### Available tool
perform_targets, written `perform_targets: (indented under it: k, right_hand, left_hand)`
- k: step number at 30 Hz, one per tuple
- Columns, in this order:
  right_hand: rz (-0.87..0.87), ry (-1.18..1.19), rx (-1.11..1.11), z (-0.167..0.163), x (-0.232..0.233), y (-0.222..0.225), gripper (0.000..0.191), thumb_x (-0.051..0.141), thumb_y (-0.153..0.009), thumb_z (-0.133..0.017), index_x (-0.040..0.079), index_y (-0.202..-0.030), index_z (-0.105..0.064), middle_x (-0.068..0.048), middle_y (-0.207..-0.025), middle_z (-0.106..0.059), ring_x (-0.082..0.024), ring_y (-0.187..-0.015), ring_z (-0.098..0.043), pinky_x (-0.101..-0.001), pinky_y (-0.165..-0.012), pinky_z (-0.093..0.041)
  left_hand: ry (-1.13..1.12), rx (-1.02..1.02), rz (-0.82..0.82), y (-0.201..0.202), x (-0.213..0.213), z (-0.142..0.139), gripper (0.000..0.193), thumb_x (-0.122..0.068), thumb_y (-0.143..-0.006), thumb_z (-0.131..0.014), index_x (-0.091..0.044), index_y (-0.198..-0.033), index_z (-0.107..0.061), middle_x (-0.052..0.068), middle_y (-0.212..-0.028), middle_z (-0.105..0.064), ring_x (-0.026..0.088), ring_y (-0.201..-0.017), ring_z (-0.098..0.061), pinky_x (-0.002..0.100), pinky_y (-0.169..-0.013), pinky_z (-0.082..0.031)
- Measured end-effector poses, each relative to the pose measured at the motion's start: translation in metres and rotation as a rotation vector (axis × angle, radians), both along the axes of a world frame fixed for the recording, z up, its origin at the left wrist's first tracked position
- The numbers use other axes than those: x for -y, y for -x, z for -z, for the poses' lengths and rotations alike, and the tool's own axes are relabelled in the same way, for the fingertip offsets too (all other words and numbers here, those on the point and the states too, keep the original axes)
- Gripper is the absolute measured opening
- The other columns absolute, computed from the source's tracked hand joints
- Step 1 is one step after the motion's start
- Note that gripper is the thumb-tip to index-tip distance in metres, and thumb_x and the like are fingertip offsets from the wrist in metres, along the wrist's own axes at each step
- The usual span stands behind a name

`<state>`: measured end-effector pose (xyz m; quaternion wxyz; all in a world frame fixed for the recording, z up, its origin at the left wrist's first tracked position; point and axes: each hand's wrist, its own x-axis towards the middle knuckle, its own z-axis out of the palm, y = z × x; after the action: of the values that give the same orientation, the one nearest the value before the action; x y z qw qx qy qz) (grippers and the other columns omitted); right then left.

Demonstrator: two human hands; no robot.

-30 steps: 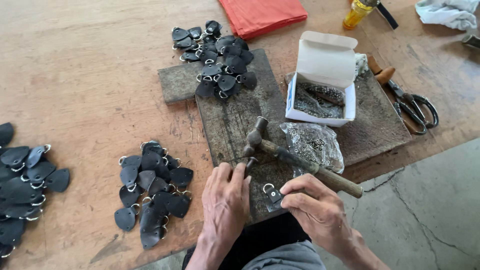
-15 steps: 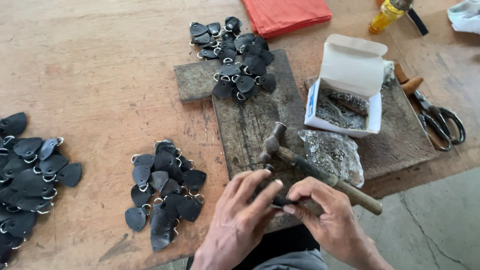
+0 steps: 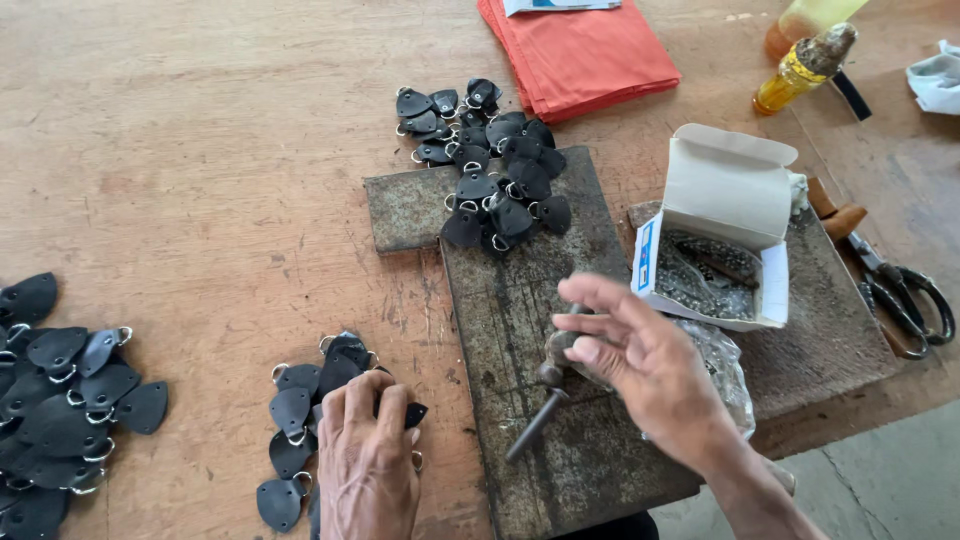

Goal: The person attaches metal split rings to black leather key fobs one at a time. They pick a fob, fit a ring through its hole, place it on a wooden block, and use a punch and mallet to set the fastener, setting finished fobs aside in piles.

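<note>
My left hand point(image 3: 365, 462) rests on a small pile of black leather tabs with metal rings point(image 3: 300, 405) at the table's near edge. Its fingers curl over one tab point(image 3: 412, 412) that pokes out beside them. My right hand point(image 3: 640, 372) hovers over the dark work slab point(image 3: 520, 290) with fingers spread and nothing visible in them. Just under it, a hammer head point(image 3: 558, 345) shows, its handle mostly hidden by the hand. A short dark metal punch point(image 3: 533, 427) lies on the slab to the left of that hand.
A second heap of black tabs point(image 3: 495, 170) sits at the slab's far end, and a larger one point(image 3: 60, 400) at far left. An open white box of metal parts point(image 3: 725, 235), a clear bag point(image 3: 725, 365), scissors point(image 3: 905, 300), orange cloth point(image 3: 585, 50) and a yellow bottle point(image 3: 800, 65) lie around.
My hands were together at the slab's near edge working a small ring piece. Now my left hand has moved left onto the tab pile and my right hand has lifted and spread.
</note>
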<state>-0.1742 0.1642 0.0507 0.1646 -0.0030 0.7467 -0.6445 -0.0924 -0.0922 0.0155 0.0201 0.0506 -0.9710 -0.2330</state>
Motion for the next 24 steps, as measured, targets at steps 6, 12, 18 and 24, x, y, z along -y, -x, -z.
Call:
perform_targets:
  k: [6,12,18,24]
  right_hand:
    - [-0.021,-0.906,-0.489,-0.03,-0.035,-0.016,0.026,0.015,-0.085,-0.072,0.019,-0.111,-0.077,-0.004,-0.117,-0.071,-0.02,-0.105,-0.069,-0.0337,-0.083,-0.063]
    - [-0.1,-1.031,-0.427,-0.03,-0.094,-0.027,0.014,0.017,-0.082,-0.073,0.014,-0.094,-0.081,-0.003,-0.097,-0.074,-0.016,-0.081,-0.07,-0.0332,-0.069,-0.062]
    - [-0.196,-1.189,-0.514,0.014,-0.113,-0.033,0.015,0.019,-0.085,-0.074,0.011,-0.095,-0.081,-0.006,-0.091,-0.071,-0.02,-0.079,-0.068,-0.0367,-0.071,-0.06]
    - [-0.117,-1.09,-0.528,0.03,-0.111,-0.037,0.011,0.015,-0.088,-0.069,0.01,-0.094,-0.078,-0.004,-0.095,-0.072,-0.02,-0.086,-0.07,-0.0373,-0.075,-0.061]
  left_hand:
    - [-0.22,-0.259,0.093,-0.002,0.002,-0.002,0.027,0.004,-0.072,-0.075,-0.007,-0.095,-0.069,0.008,-0.095,-0.068,0.03,-0.101,-0.068,0.043,-0.085,-0.052]
    - [-0.516,-0.2,0.136,-0.002,-0.029,-0.008,0.022,-0.002,-0.08,-0.076,-0.009,-0.1,-0.074,0.008,-0.091,-0.072,0.024,-0.084,-0.075,0.034,-0.068,-0.061]
    - [-0.68,0.053,0.272,-0.001,-0.069,0.0,0.039,-0.007,-0.083,-0.079,-0.012,-0.12,-0.067,0.008,-0.102,-0.077,0.022,-0.092,-0.08,0.033,-0.077,-0.065]
    - [-0.795,0.135,0.259,-0.008,-0.088,0.01,0.047,-0.001,-0.08,-0.078,-0.014,-0.124,-0.066,0.009,-0.103,-0.082,0.023,-0.1,-0.08,0.034,-0.083,-0.064]
